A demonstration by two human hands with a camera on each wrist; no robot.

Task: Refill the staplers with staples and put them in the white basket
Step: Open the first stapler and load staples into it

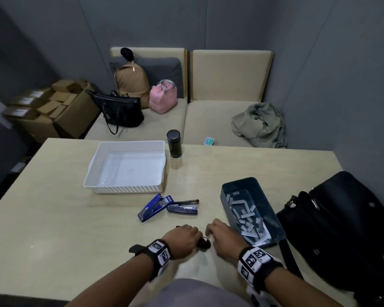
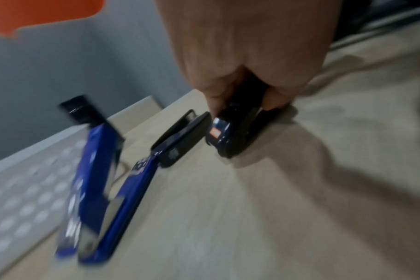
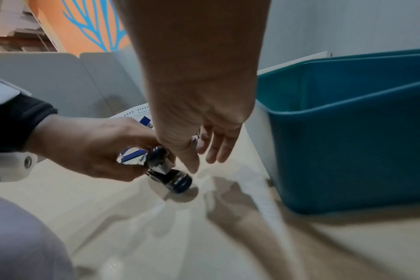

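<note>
head view: left hand (image 1: pixel 182 238) clasps a dark stapler (image 1: pixel 204 243) on the table. left wrist: fingers (image 2: pixel 212 98) curl around it. right wrist: right hand (image 3: pixel 204 121) hovers slack beside it; a rushed pry could skid it away.

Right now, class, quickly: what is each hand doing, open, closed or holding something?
Left hand: grips the dark stapler on the table.
Right hand: open, holding nothing.

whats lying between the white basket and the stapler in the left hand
In the head view, two staplers lie there on the table: a bright blue stapler hinged open, and a dark navy stapler just right of it, between the white perforated basket and the dark stapler.
</note>
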